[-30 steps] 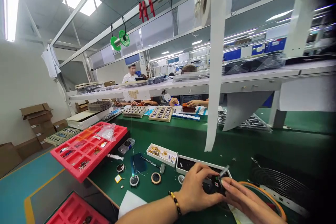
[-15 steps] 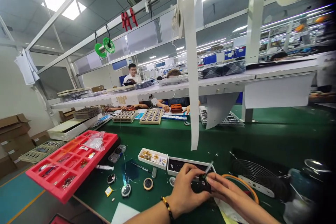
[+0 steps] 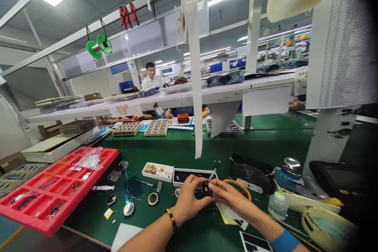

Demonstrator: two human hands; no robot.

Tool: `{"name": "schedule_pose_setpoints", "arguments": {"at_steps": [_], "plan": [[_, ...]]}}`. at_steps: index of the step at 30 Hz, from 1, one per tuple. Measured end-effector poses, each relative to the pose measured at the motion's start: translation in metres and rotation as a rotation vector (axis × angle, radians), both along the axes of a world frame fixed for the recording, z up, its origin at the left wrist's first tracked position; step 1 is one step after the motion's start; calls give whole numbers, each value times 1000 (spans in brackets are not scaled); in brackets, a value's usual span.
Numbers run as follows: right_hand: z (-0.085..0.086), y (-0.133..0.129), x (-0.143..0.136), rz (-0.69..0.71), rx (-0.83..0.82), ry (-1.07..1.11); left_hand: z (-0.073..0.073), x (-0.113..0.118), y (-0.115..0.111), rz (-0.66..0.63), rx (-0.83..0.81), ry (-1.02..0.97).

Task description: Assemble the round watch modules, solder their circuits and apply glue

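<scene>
In the middle of the bench my left hand (image 3: 187,201), with a beaded bracelet on its wrist, is closed around a small black part (image 3: 204,189). My right hand (image 3: 228,197) meets it from the right, its fingers pinching a thin grey tool (image 3: 212,175) that points up and away. The tool's lower end is hidden by the fingers, and I cannot make out its exact kind. Just beyond both hands lies a white box with dark contents (image 3: 178,177). Left of my left hand are a gold-rimmed round watch case (image 3: 152,199) and a silver round watch case (image 3: 128,208).
A red compartment tray (image 3: 97,177) juts over the bench's left edge. White tape (image 3: 195,86) hangs down ahead. At the right stand a black fan (image 3: 251,175), a clear bottle (image 3: 277,204) and a blue jar (image 3: 291,173). Co-workers sit across, behind the white shelf (image 3: 224,96).
The view has turned right, so the bench things appear further left and more of the right side shows. Both hands keep their hold on the black part and grey tool.
</scene>
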State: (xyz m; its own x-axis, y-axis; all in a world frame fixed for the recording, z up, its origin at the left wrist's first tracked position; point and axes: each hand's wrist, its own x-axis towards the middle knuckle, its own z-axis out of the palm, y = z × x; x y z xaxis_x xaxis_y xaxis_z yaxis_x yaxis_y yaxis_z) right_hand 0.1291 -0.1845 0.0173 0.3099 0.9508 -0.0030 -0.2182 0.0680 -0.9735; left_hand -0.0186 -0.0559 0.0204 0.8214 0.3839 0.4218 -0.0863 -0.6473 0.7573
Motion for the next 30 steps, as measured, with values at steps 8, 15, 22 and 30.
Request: {"name": "schedule_pose_setpoints", "arguments": {"at_steps": [8, 15, 22, 30], "plan": [[-1, -2, 3, 53, -21, 32, 1, 0, 1, -15, -36, -14], [4, -7, 0, 64, -40, 0, 0, 1, 2, -36, -16, -8], [12, -4, 1, -78, -8, -45, -2, 1, 4, -40, -90, -43], [66, -19, -14, -337, 320, -51, -17, 11, 21, -45, -308, -47]]}}
